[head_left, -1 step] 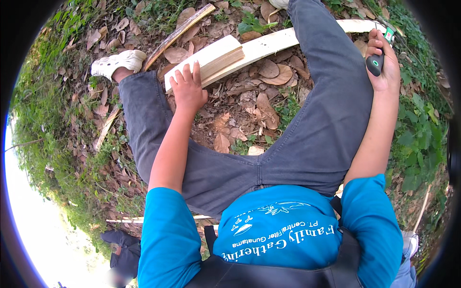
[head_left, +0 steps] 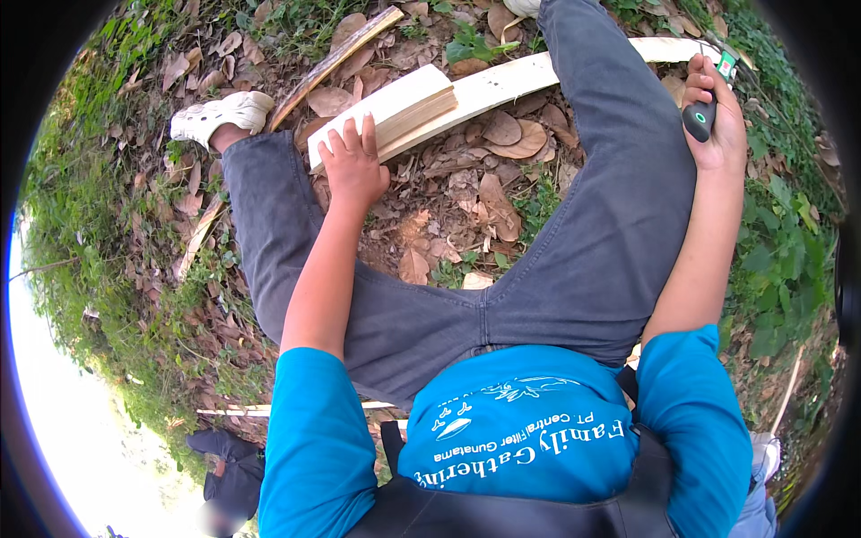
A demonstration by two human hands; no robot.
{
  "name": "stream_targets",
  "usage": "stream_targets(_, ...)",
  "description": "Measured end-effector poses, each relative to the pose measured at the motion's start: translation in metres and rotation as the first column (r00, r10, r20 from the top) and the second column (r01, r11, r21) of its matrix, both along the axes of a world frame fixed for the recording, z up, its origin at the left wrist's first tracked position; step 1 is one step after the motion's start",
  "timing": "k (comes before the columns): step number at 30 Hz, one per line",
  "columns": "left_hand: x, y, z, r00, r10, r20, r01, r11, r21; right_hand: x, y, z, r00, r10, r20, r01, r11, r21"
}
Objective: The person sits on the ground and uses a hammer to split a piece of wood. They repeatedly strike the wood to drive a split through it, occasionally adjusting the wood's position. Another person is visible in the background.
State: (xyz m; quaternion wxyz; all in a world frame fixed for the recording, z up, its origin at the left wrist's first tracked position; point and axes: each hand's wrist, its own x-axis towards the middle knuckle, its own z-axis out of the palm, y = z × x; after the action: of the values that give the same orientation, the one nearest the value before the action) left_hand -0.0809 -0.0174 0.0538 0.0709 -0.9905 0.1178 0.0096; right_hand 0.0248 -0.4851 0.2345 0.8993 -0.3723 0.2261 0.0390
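Observation:
My left hand point(head_left: 357, 170) lies with spread fingers on the near left end of a short pale wooden block point(head_left: 381, 108). The block sits on a long pale plank point(head_left: 502, 82) that stretches right, passing behind my right leg. Out at the far right, my right hand point(head_left: 723, 130) is wrapped around the black handle of a tool point(head_left: 700, 118). A green and white part of that tool shows beyond the fingers, near the plank's right end. The rest of it is too hard to make out.
My legs point(head_left: 619, 179) are spread on either side of dry leaves point(head_left: 502, 211). A rough wood strip point(head_left: 336, 67) lies by my left shoe point(head_left: 229, 115). Green plants point(head_left: 785, 260) grow at right. Another person point(head_left: 231, 471) is at lower left; pale blue trousers point(head_left: 758, 516) show lower right.

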Motion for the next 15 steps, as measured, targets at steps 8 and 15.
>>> stream_targets(8,0.026,0.033,0.020,0.978,-0.127,-0.166,0.103,0.984,-0.148,0.002,0.014,0.005,1.000,-0.008,0.006,0.008,0.999,0.036)
stream_targets(15,0.061,0.065,0.020,0.952,-0.229,-0.201,0.168,0.945,-0.281,0.000,0.063,0.028,0.992,0.090,0.086,-0.087,0.995,-0.045)
